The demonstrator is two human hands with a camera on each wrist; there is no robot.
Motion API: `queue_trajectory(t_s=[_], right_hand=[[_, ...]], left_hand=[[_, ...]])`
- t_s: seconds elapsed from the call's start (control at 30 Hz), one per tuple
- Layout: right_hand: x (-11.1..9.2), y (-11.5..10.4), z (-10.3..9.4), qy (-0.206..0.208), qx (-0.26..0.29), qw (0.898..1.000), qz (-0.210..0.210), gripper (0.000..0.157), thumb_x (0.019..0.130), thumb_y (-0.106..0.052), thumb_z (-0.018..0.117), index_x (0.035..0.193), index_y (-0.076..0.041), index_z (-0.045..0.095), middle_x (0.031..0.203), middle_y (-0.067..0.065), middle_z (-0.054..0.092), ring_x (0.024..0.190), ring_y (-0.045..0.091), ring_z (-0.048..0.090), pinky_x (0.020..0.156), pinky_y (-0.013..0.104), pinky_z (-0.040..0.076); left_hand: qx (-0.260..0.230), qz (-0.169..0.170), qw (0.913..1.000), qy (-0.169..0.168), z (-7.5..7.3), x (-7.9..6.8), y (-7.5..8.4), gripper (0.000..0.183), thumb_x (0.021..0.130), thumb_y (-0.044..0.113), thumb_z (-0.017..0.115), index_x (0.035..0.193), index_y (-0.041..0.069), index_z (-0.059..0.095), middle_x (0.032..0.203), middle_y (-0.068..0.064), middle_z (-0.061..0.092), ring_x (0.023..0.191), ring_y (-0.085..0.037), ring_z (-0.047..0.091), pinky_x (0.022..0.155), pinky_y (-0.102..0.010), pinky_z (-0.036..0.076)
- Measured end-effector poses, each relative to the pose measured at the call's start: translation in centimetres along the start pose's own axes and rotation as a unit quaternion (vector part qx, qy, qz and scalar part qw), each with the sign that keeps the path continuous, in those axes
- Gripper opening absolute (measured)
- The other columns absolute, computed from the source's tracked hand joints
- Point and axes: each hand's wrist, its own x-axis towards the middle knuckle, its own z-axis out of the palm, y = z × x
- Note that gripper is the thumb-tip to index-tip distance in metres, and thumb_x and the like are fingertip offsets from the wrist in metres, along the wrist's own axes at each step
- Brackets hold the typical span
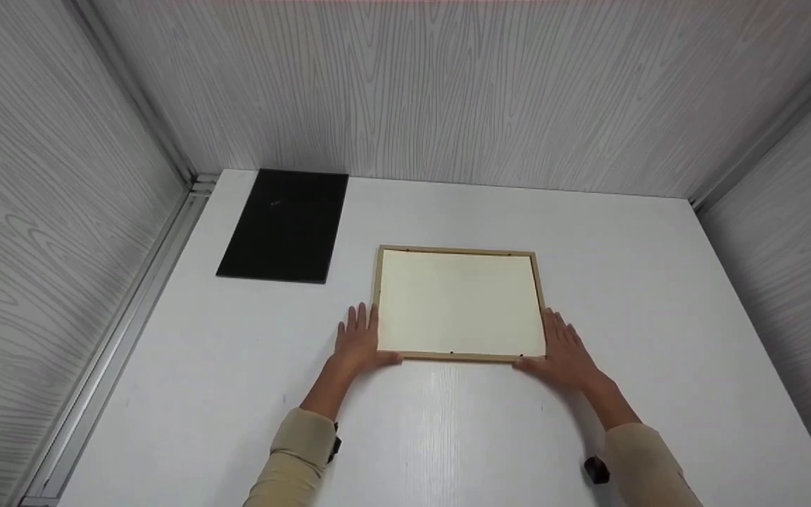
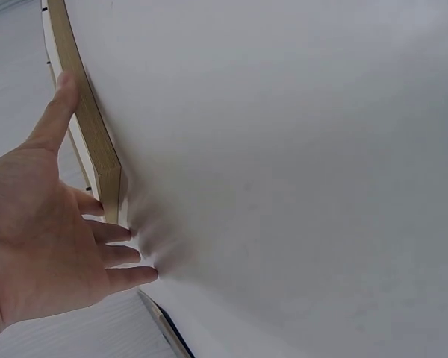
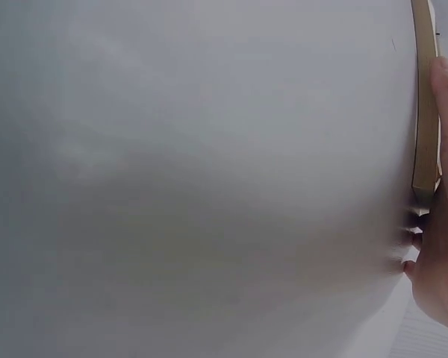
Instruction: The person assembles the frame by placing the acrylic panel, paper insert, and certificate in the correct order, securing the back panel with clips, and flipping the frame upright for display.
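Note:
A wooden picture frame (image 1: 462, 357) lies flat on the table, with a cream sheet (image 1: 462, 303) inside its border and small dark tabs along the edges. My left hand (image 1: 360, 345) touches its near left corner, thumb along the near edge and straight fingers by the left side. At the near right corner, my right hand (image 1: 564, 355) rests the same way, mirrored. In the left wrist view the thumb presses the frame's wooden side (image 2: 86, 104), fingers extended. The right wrist view shows the right thumb (image 3: 444, 86) against the frame's edge; that hand is partly cut off.
A black rectangular panel (image 1: 286, 225) lies on the white table (image 1: 624, 282) at the back left. Grey wood-grain walls (image 1: 448, 91) enclose the table at the back and both sides. A metal rail (image 1: 124, 338) runs along the left edge.

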Motion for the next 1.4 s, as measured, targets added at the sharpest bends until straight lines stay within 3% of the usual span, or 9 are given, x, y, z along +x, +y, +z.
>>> queue_trajectory(t_s=[0.2,0.37,0.53,0.63,0.7,0.83,0.97,1.27,1.4], right_hand=[[0.0,0.0,0.1,-0.001,-0.006,1.000,0.006,0.112,0.077,-0.064,0.058,0.144,0.004,0.000,0.150,0.020,0.003,0.137,0.032,0.000,0.107,0.045,0.001],[-0.1,0.0,0.1,0.008,-0.005,1.000,0.003,0.112,0.077,-0.064,0.058,0.144,0.004,0.001,0.150,0.021,0.004,0.136,0.032,0.002,0.107,0.046,0.001],[0.0,-0.1,0.0,0.005,-0.003,1.000,0.009,0.113,0.076,-0.065,0.058,0.145,0.004,0.000,0.150,0.021,0.004,0.137,0.032,0.002,0.107,0.046,0.001],[0.0,-0.3,-0.1,0.008,-0.003,1.000,0.011,0.114,0.075,-0.066,0.058,0.144,0.004,0.001,0.150,0.021,0.005,0.136,0.032,0.003,0.107,0.045,0.002],[0.0,-0.3,0.0,0.009,-0.002,1.000,0.012,0.114,0.075,-0.066,0.058,0.144,0.004,0.001,0.150,0.021,0.005,0.136,0.032,0.003,0.107,0.045,0.001],[0.0,-0.3,0.1,0.009,0.000,1.000,0.013,0.115,0.074,-0.067,0.058,0.144,0.004,0.001,0.150,0.021,0.005,0.136,0.033,0.003,0.107,0.046,0.002],[-0.1,-0.2,0.0,0.006,0.006,1.000,0.014,0.115,0.074,-0.067,0.058,0.145,0.003,0.000,0.150,0.020,0.004,0.137,0.031,0.002,0.107,0.045,0.002],[-0.1,-0.2,-0.3,0.007,0.008,1.000,0.010,0.113,0.075,-0.065,0.059,0.145,0.003,0.002,0.150,0.020,0.005,0.137,0.032,0.002,0.107,0.046,0.002],[-0.1,-0.2,-0.1,0.004,0.007,1.000,0.011,0.114,0.075,-0.065,0.059,0.145,0.003,0.001,0.150,0.020,0.004,0.137,0.032,0.002,0.107,0.046,0.001]], left_hand=[[-0.005,0.002,0.9999,0.012,-1.0,0.6,-0.3,0.091,0.084,0.047,0.061,0.143,-0.007,0.018,0.147,-0.027,0.008,0.134,-0.040,0.002,0.106,-0.051,0.009],[-0.007,-0.029,0.9926,0.117,-2.8,2.4,-2.0,0.070,0.090,0.039,0.057,0.136,-0.009,0.034,0.142,-0.028,0.025,0.130,-0.041,0.022,0.102,-0.049,0.024],[-0.030,-0.073,0.9680,0.238,-4.7,4.2,-4.7,0.057,0.090,0.026,0.060,0.128,-0.013,0.042,0.132,-0.030,0.038,0.121,-0.041,0.038,0.094,-0.049,0.036],[-0.041,-0.098,0.9572,0.269,-5.4,5.1,-6.3,0.060,0.090,0.024,0.060,0.129,-0.015,0.038,0.132,-0.032,0.036,0.122,-0.042,0.036,0.096,-0.048,0.034],[-0.039,-0.118,0.9577,0.260,-5.5,5.6,-7.4,0.066,0.090,0.027,0.059,0.132,-0.017,0.032,0.136,-0.033,0.030,0.126,-0.043,0.029,0.100,-0.048,0.028],[-0.019,-0.152,0.9679,0.199,-5.6,6.0,-8.9,0.078,0.092,0.037,0.053,0.136,-0.019,0.019,0.142,-0.035,0.015,0.132,-0.045,0.012,0.106,-0.048,0.014],[0.012,-0.166,0.9727,0.162,-5.5,5.9,-9.5,0.076,0.095,0.038,0.048,0.135,-0.019,0.019,0.142,-0.036,0.013,0.132,-0.046,0.010,0.106,-0.050,0.013],[0.077,-0.180,0.9691,0.150,-4.8,6.4,-9.1,0.072,0.096,0.040,0.044,0.136,-0.017,0.024,0.140,-0.036,0.020,0.129,-0.048,0.017,0.103,-0.052,0.021],[0.087,-0.184,0.9666,0.156,-4.4,5.8,-8.6,0.069,0.096,0.039,0.044,0.135,-0.016,0.028,0.138,-0.036,0.024,0.128,-0.048,0.020,0.101,-0.052,0.024]])
